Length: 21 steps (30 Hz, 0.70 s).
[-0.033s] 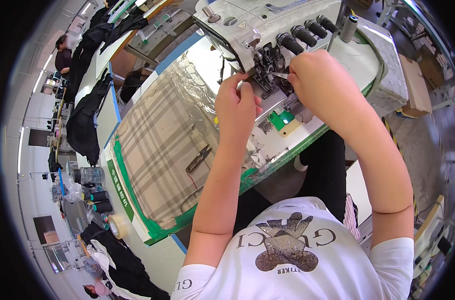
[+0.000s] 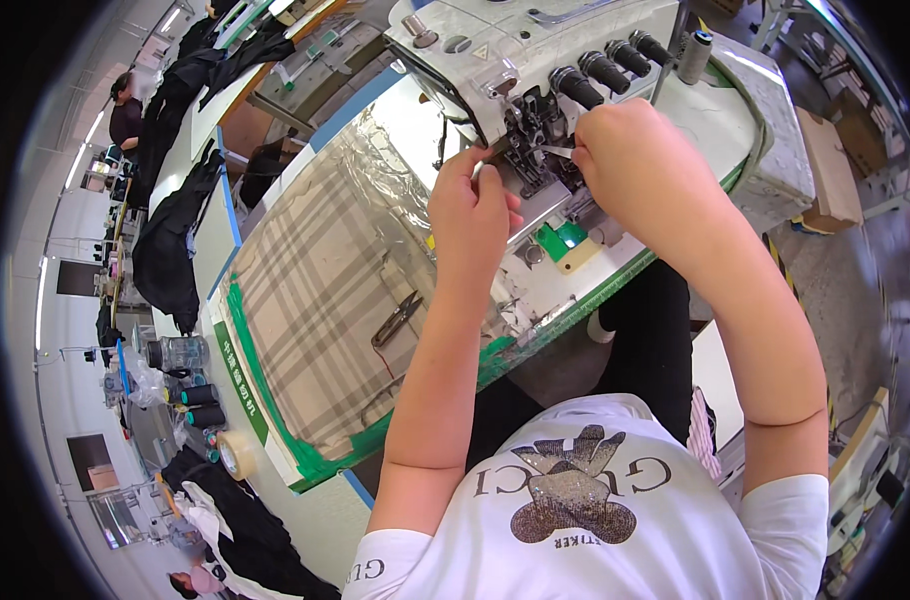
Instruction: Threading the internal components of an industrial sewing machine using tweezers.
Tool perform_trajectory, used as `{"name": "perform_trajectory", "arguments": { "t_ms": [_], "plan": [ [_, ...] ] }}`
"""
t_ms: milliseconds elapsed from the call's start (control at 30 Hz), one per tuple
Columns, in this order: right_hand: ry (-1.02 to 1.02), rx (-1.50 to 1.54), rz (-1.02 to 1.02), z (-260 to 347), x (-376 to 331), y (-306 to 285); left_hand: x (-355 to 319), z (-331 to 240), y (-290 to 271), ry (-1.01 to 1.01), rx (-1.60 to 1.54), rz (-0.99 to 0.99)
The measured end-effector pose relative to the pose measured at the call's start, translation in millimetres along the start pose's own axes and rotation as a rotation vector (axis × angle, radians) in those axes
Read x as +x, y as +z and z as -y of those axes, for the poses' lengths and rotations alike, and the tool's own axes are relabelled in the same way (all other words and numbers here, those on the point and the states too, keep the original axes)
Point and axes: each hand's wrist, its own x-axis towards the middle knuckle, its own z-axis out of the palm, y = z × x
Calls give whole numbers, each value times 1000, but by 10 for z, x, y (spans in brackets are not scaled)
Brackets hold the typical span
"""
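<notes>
A white overlock sewing machine (image 2: 535, 40) with a row of black knobs (image 2: 605, 68) stands at the far end of the table. My right hand (image 2: 640, 165) is closed around thin metal tweezers (image 2: 555, 152), whose tips point left into the dark needle and looper area (image 2: 530, 140). My left hand (image 2: 470, 215) is raised just left of that area with thumb and forefinger pinched together. Whether a thread lies between those fingertips is too fine to tell.
The table top (image 2: 315, 300) is covered in beige plaid under clear film with green tape edging. Black thread snips (image 2: 397, 318) lie on it, with a green block (image 2: 560, 238) near the machine. Thread cones (image 2: 200, 395), a tape roll (image 2: 237, 452) and black garments (image 2: 165, 250) are on the left. Another person (image 2: 125, 110) works far left.
</notes>
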Motion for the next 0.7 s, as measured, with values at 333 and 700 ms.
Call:
{"name": "perform_trajectory", "arguments": {
  "t_ms": [333, 700],
  "plan": [
    [-45, 69, 48, -36, 48, -71, 235, 294, -4, 416, 434, -112],
    [-111, 15, 27, -60, 186, -39, 467, 212, -45, 492, 519, -108]
  ]
}}
